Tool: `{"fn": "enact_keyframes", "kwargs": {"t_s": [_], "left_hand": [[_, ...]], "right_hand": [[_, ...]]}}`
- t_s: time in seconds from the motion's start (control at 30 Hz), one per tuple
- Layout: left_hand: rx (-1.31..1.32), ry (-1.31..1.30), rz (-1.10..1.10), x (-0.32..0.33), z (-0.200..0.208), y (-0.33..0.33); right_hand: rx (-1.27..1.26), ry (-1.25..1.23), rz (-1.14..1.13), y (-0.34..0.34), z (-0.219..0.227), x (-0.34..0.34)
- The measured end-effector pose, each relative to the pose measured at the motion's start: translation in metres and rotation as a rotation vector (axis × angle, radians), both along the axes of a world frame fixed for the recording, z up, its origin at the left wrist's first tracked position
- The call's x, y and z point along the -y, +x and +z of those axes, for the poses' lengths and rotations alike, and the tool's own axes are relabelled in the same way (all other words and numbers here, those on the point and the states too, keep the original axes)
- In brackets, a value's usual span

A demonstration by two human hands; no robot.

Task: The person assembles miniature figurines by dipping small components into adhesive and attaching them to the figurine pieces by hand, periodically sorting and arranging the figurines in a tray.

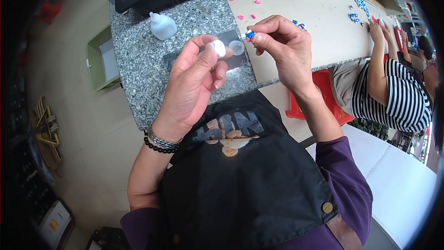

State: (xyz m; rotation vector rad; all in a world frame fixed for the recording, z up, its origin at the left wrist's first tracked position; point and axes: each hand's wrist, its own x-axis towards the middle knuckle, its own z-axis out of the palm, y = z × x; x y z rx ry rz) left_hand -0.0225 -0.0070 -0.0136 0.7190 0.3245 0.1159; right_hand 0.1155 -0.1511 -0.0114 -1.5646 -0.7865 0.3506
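Left hand (192, 76): thumb and forefinger closed on one white rounded piece (218, 48), remaining fingers loosely curled. Right hand (289, 48): thumb and forefinger pinched on one small blue piece (249, 34) with white and pink parts. Location of both: held above the work surface, near each other, not touching. Exact contact under the fingertips: hidden.

Below and between: one clear round dish (237, 47) on a dark sheet (226, 38). Beyond the left hand: one squeeze bottle (163, 26), upright, on the speckled tabletop (134, 60). At the far edge: one black tray (185, 0) of small multicoloured pieces. To the right: scattered pink pieces (257, 2).

Step in hand, by judgement: two-handed small-part work, pieces apart, apparently unjoined. Next move, by judgement: a call for light fingertip control, steady wrists and careful alignment.
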Motion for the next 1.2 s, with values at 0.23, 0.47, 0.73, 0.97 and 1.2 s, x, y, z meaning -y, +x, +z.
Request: {"fn": "enact_keyframes", "kwargs": {"t_s": [0.23, 0.47, 0.73, 0.97, 1.2], "left_hand": [[0.089, -0.018, 0.066, 0.011, -0.006, 0.007], [0.135, 0.073, 0.094, 0.01, -0.006, 0.008], [0.155, 0.527, 0.142, 0.009, -0.001, 0.003], [0.25, 0.752, 0.168, -0.002, 0.03, 0.026], [0.021, 1.345, 0.406, -0.111, 0.062, 0.06]], "right_hand": [[-0.297, 0.235, 0.015, -0.025, 0.006, -0.007], [-0.164, 0.226, 0.035, -0.025, 0.004, -0.007], [-0.033, 0.152, 0.044, -0.03, 0.004, -0.005], [0.163, 0.222, -0.066, -0.01, 0.02, -0.016], [0.42, -0.073, -0.384, 0.09, 0.035, 0.05]]}}
